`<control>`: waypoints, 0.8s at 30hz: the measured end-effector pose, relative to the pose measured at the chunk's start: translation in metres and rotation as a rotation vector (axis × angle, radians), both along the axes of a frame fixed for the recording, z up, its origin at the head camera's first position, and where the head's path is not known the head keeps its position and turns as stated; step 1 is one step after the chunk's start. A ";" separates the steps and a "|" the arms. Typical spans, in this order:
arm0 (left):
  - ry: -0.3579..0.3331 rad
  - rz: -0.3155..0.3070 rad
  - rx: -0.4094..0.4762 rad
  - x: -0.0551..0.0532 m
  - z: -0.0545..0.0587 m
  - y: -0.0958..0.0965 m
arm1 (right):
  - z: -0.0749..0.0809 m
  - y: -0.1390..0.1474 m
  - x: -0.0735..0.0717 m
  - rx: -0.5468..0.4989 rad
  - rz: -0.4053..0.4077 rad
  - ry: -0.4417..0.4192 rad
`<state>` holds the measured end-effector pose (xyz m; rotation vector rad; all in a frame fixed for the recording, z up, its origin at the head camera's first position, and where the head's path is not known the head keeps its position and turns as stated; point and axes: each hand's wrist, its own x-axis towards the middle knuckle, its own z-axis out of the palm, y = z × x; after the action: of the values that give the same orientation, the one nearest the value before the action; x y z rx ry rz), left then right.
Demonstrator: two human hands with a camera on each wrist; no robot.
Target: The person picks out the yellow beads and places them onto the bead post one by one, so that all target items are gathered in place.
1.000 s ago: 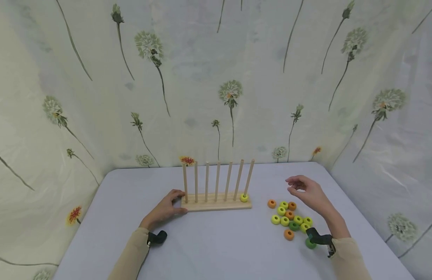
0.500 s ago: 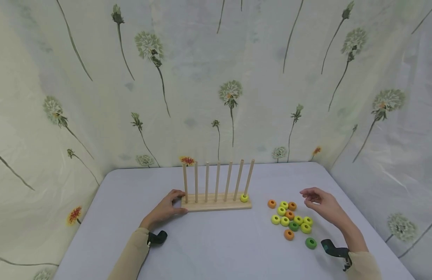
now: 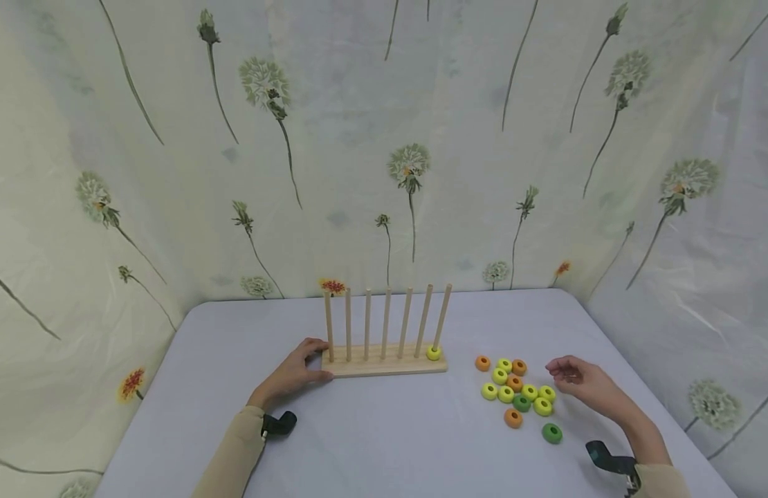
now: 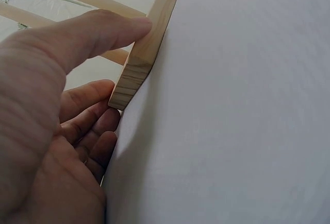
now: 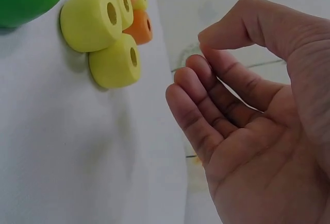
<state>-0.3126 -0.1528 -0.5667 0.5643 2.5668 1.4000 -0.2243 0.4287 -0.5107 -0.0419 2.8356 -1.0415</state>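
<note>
The left hand [image 3: 292, 372] holds one end of the wooden rack [image 3: 384, 369] on the table [image 3: 384, 436], presumably steadying it, while the empty right hand [image 3: 586, 384], fingers loosely curled, hovers beside loose beads [image 3: 506, 398] spread within reach.

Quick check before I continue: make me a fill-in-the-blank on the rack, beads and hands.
The wooden rack has ____ pegs.
The bead on the rack is coloured ____.
Loose green beads number ____.
The left hand grips the rack; the right hand holds ____.

Missing words: seven; yellow; two; nothing.
</note>
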 end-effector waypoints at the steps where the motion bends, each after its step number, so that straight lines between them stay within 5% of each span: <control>1: 0.002 0.000 0.000 0.000 0.000 0.000 | -0.002 0.002 0.000 -0.010 0.000 -0.013; 14: 0.003 0.007 -0.006 0.000 0.002 0.001 | -0.018 0.008 0.004 -0.068 -0.018 -0.145; 24: 0.032 -0.006 -0.026 0.000 0.001 0.001 | -0.023 0.003 0.004 -0.068 -0.032 -0.153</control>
<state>-0.3125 -0.1519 -0.5658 0.5944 2.6020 1.3647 -0.2202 0.4321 -0.5332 0.0743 2.6723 -1.0971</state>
